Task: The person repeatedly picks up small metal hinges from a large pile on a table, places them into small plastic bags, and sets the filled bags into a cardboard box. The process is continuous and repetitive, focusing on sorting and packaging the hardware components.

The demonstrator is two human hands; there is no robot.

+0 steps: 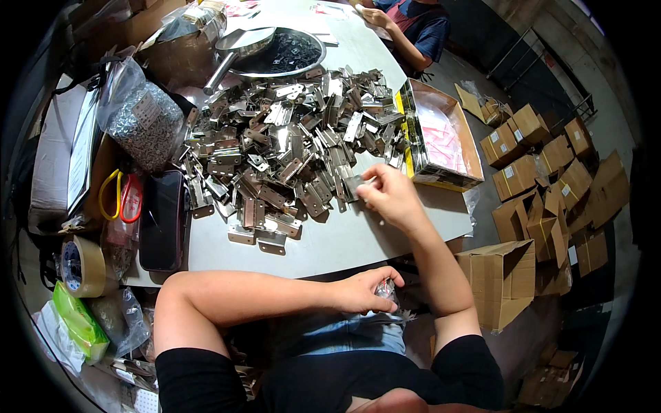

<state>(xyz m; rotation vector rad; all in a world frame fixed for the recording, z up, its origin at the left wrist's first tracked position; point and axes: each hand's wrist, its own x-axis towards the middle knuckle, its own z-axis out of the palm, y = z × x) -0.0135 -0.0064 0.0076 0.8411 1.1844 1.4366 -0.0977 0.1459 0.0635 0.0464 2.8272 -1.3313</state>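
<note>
A large heap of shiny metal brackets [275,148], bent plates with screw holes, covers the middle of the table. At the heap's right edge my right hand [391,196] has its thumb and fingers closed on a metal bracket [354,186]. Close to my body, below the table's front edge, my left hand [368,292] curls around a small clear plastic bag [387,292]. What is inside that bag is too small to make out. A few brackets [271,241] lie loose at the near side of the heap.
An open carton [475,162] with pink-printed bags stands right of the heap. Behind are a steel bowl [313,55] of black parts and a scoop [237,51]. On the left: a screw bag [141,113], scissors [120,199], phone [162,220], tape [82,267]. Another person [413,27] sits at the far right.
</note>
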